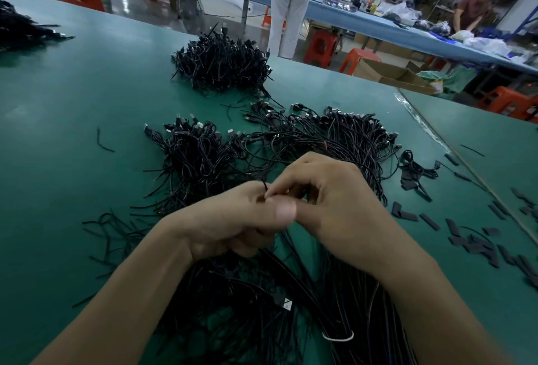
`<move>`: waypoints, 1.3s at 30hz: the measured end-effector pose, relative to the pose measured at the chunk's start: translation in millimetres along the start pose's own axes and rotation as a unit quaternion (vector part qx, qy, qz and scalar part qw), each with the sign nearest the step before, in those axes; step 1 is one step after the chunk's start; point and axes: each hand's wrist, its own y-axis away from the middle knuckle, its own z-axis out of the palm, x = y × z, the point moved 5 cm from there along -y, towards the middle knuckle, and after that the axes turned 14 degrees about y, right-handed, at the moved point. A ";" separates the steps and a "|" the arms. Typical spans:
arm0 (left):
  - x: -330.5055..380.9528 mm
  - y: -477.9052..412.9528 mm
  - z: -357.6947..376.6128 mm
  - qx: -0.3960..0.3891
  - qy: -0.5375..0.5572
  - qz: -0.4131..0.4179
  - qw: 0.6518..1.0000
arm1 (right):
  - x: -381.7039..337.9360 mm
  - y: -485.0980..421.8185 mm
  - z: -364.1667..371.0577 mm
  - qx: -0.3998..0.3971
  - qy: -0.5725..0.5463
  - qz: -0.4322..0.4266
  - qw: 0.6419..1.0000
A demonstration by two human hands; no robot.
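The left hand (pixel 230 219) is gripping a thin black cable (pixel 265 185), thumb pressing its tip against the forefinger, while the right hand (pixel 329 198) is pinching that same tip, both above the tabletop (pixel 72 102). Doing this well is likely calling for a firm left grip and small, precise right-finger moves.

Black cable bundles (pixel 221 64) lie on the green table (pixel 72 96); beyond the table, red-orange stools (pixel 320 47).
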 end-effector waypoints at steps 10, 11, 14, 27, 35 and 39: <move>-8.7 -4.2 -1.6 0.012 -0.103 -0.005 0.995 | -7.9 6.0 2.3 0.008 0.117 0.002 0.993; -8.0 -4.5 -2.1 0.015 -0.103 -0.002 0.995 | -10.4 6.4 2.7 0.008 0.136 -0.001 0.991; -8.0 -5.3 -4.4 0.041 -0.120 -0.003 0.992 | -18.9 8.2 4.0 0.000 0.196 -0.010 0.981; -7.4 -10.7 -6.4 0.083 -0.071 0.043 0.993 | -23.8 5.8 12.4 -0.006 0.338 -0.052 0.940; 4.4 -20.0 -6.3 0.058 0.180 0.126 0.974 | 0.1 4.6 0.3 0.133 0.131 0.009 0.982; 10.8 -10.6 -7.4 0.067 0.154 0.190 0.967 | 6.0 6.2 -1.5 0.185 -0.029 0.031 0.982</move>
